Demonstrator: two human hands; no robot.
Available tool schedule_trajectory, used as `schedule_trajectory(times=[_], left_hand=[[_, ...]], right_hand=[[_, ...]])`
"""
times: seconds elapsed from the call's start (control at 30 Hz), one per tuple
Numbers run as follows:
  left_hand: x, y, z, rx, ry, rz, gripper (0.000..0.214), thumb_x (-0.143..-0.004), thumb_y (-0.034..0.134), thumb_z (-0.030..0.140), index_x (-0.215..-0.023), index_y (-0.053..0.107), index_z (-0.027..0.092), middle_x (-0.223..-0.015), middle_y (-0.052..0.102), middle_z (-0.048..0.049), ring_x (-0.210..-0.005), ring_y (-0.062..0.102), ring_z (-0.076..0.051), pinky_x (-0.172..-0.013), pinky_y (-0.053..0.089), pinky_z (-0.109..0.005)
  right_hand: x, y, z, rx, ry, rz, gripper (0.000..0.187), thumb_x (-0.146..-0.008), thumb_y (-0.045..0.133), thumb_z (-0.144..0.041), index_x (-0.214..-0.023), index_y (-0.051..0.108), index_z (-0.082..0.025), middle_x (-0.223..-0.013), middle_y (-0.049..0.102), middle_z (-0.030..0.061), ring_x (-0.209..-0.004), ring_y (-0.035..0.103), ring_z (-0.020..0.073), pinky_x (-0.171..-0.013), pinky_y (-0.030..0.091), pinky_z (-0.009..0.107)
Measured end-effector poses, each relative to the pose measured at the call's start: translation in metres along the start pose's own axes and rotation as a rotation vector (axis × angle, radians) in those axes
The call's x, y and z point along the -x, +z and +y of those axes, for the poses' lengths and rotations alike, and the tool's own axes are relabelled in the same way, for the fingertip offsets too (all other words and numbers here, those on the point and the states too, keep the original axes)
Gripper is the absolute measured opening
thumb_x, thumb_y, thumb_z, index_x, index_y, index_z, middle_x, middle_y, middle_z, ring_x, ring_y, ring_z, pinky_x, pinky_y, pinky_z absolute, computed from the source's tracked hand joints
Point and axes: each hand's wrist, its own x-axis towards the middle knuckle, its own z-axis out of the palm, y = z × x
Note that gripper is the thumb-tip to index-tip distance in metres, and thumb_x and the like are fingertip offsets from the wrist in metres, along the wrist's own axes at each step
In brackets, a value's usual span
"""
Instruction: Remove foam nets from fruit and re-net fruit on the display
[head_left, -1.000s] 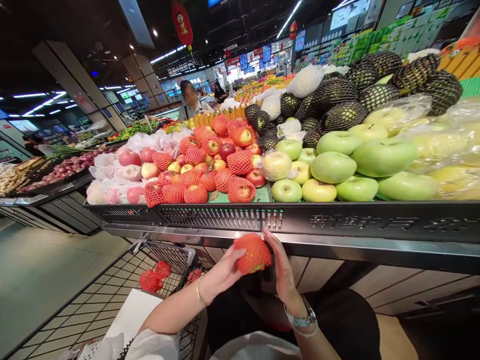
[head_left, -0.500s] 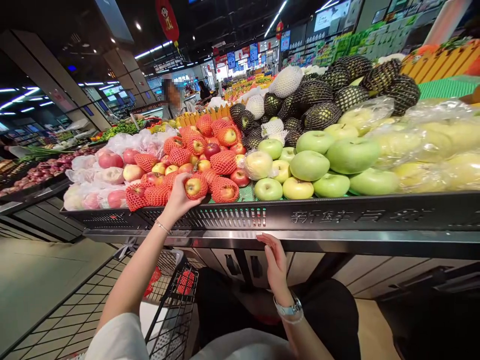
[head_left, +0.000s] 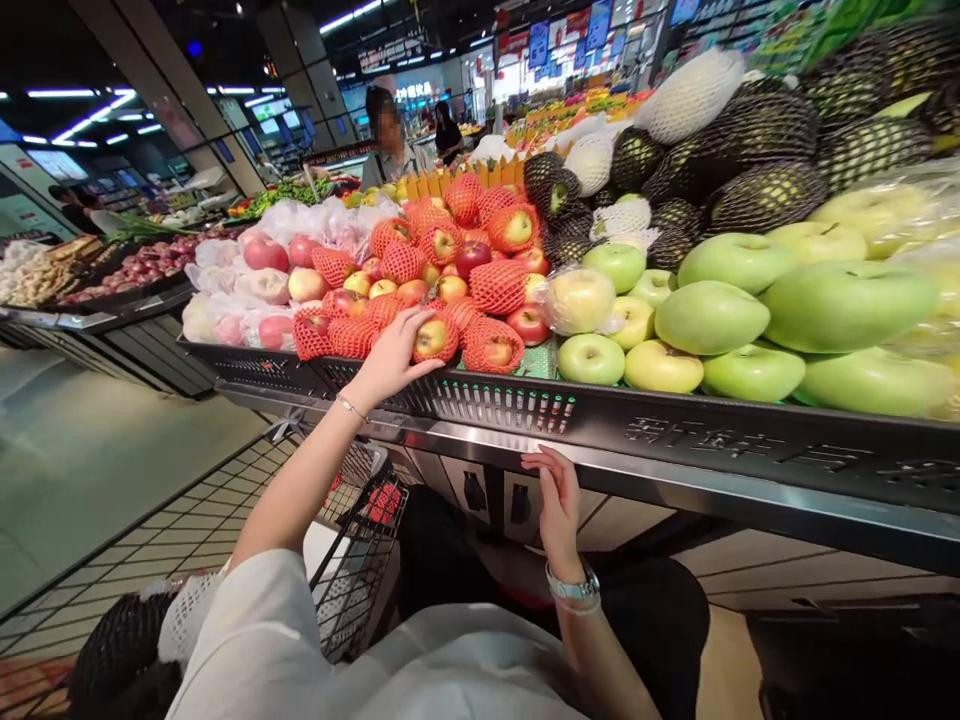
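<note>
My left hand [head_left: 394, 357] reaches up onto the fruit stand and curls round a red-yellow apple in orange foam netting [head_left: 433, 340] at the front of the pile of netted apples [head_left: 480, 280]. My right hand [head_left: 556, 500] rests with its fingers stretched out against the steel edge of the stand [head_left: 675, 480], holding nothing; a watch sits on that wrist. Below my left arm stands a wire shopping cart [head_left: 352, 560] with netted apples [head_left: 382, 503] inside.
Green apples [head_left: 712, 320] fill the stand to the right, with dark-netted fruit [head_left: 750, 170] behind them. Bagged pink apples [head_left: 247, 290] lie to the left. Two people [head_left: 390, 140] stand beyond the display. Another produce counter [head_left: 97, 290] runs along the left, across an aisle of floor.
A second ago both hands held a netted apple below the stand. My left hand then rose to the pile and closed on a front apple; my right hand settled on the stand's edge.
</note>
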Motion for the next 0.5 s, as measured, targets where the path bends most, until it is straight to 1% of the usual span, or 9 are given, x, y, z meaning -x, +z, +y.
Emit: schedule_trajectory(times=[0.1, 0.17, 0.23, 0.27, 0.3, 0.33, 0.37, 0.43, 0.5], left_hand=[[0.014, -0.003, -0.007, 0.017, 0.033, 0.042, 0.084, -0.083, 0.043, 0.070, -0.147, 0.018, 0.021, -0.148, 0.032, -0.0181, -0.139, 0.030, -0.033, -0.114, 0.026, -0.051], [0.040, 0.000, -0.021, -0.010, -0.021, 0.178, 0.087, -0.081, 0.036, 0.076, -0.147, 0.013, 0.025, -0.150, 0.026, -0.0158, -0.141, 0.023, -0.035, -0.114, 0.024, -0.052], [0.083, 0.011, -0.040, -0.065, -0.193, 0.352, 0.084, -0.080, 0.030, 0.079, -0.144, 0.018, 0.026, -0.146, 0.029, -0.0147, -0.139, 0.026, -0.034, -0.112, 0.027, -0.052], [0.109, 0.019, -0.049, -0.099, -0.315, 0.416, 0.082, -0.080, 0.029, 0.079, -0.141, 0.024, 0.024, -0.141, 0.033, -0.0154, -0.136, 0.031, -0.034, -0.110, 0.029, -0.052], [0.135, 0.027, -0.055, -0.144, -0.493, 0.443, 0.077, -0.082, 0.028, 0.076, -0.136, 0.031, 0.022, -0.134, 0.038, -0.0160, -0.131, 0.036, -0.034, -0.108, 0.030, -0.053], [0.162, 0.036, -0.059, -0.182, -0.678, 0.402, 0.070, -0.086, 0.028, 0.072, -0.132, 0.035, 0.020, -0.129, 0.041, -0.0159, -0.127, 0.039, -0.033, -0.107, 0.031, -0.053], [0.186, 0.045, -0.059, -0.191, -0.773, 0.358, 0.062, -0.090, 0.028, 0.064, -0.128, 0.040, 0.016, -0.124, 0.044, -0.0172, -0.123, 0.043, -0.033, -0.104, 0.033, -0.056], [0.222, 0.060, -0.050, -0.173, -0.873, 0.221, 0.047, -0.095, 0.035, 0.050, -0.121, 0.048, 0.013, -0.116, 0.052, -0.0155, -0.111, 0.052, -0.029, -0.095, 0.043, -0.053], [0.236, 0.071, -0.035, -0.115, -0.884, 0.039, 0.036, -0.094, 0.048, 0.040, -0.119, 0.053, 0.014, -0.115, 0.058, -0.0113, -0.101, 0.059, -0.023, -0.087, 0.051, -0.045]], right_hand=[[0.002, -0.003, -0.005, 0.024, -0.004, -0.003, 0.025, -0.094, 0.048, -0.031, -0.115, 0.056, -0.021, -0.095, 0.065, 0.0039, -0.088, 0.062, 0.0171, -0.088, 0.046, 0.038], [0.002, -0.005, -0.007, 0.023, -0.002, 0.010, 0.025, -0.094, 0.047, -0.032, -0.114, 0.056, -0.020, -0.095, 0.065, 0.0045, -0.087, 0.062, 0.0180, -0.088, 0.046, 0.039], [0.001, -0.005, -0.008, 0.000, 0.020, 0.029, 0.025, -0.093, 0.048, -0.033, -0.112, 0.057, -0.019, -0.092, 0.065, 0.0045, -0.086, 0.063, 0.0188, -0.087, 0.046, 0.040], [0.000, -0.005, -0.007, -0.022, 0.031, 0.039, 0.025, -0.093, 0.048, -0.033, -0.111, 0.057, -0.019, -0.090, 0.065, 0.0042, -0.085, 0.063, 0.0190, -0.087, 0.046, 0.040], [0.000, -0.004, -0.007, -0.046, 0.040, 0.046, 0.024, -0.092, 0.048, -0.033, -0.110, 0.057, -0.019, -0.089, 0.065, 0.0039, -0.084, 0.063, 0.0189, -0.087, 0.046, 0.040], [0.000, -0.002, -0.005, -0.071, 0.042, 0.048, 0.023, -0.092, 0.049, -0.032, -0.109, 0.057, -0.020, -0.088, 0.065, 0.0036, -0.083, 0.063, 0.0186, -0.086, 0.047, 0.040], [0.000, 0.000, -0.004, -0.091, 0.038, 0.051, 0.022, -0.092, 0.049, -0.032, -0.109, 0.057, -0.020, -0.088, 0.065, 0.0034, -0.082, 0.063, 0.0183, -0.085, 0.047, 0.039], [0.001, 0.005, -0.001, -0.098, 0.023, 0.048, 0.021, -0.092, 0.048, -0.031, -0.107, 0.058, -0.020, -0.088, 0.065, 0.0033, -0.081, 0.062, 0.0176, -0.083, 0.047, 0.037], [0.003, 0.010, 0.002, -0.069, 0.033, 0.040, 0.020, -0.092, 0.048, -0.031, -0.105, 0.060, -0.021, -0.088, 0.066, 0.0029, -0.079, 0.062, 0.0170, -0.081, 0.048, 0.036]])
